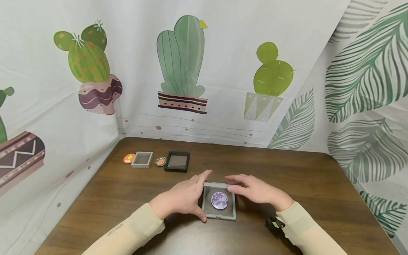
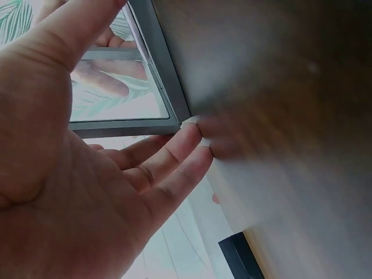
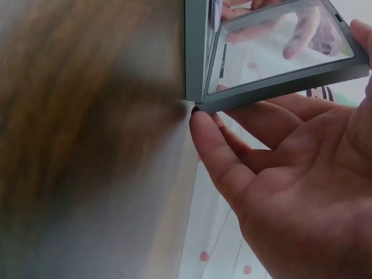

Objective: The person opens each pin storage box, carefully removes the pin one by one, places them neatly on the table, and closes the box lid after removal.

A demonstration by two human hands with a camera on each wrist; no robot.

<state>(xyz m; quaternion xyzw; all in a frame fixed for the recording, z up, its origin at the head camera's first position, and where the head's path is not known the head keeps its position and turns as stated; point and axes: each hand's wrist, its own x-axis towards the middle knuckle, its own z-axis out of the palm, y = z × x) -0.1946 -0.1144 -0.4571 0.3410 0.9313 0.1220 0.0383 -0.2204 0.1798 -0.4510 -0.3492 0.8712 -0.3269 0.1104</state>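
Note:
A grey square display frame (image 1: pixel 235 209) lies between my hands, a round purple badge (image 1: pixel 219 200) in its middle. In the right wrist view its clear lid (image 3: pixel 279 87) stands up from the base (image 3: pixel 193 52). My left hand (image 1: pixel 181 196) lies along the left side, thumb by the near corner. Its straight fingertips (image 2: pixel 189 132) touch the far corner in the left wrist view. My right hand (image 1: pixel 255 189) holds the lid by the upper right corner, thumb in front and fingers behind. Part of the frame's right side is hidden by that hand.
Further back at the left stand a small grey frame (image 1: pixel 132 161) and a black frame (image 1: pixel 166 163). An orange round badge (image 1: pixel 129 158) and a green-red round badge (image 1: pixel 160 161) lie beside them. A printed curtain (image 1: pixel 223 71) borders the wooden table (image 1: pixel 127 198).

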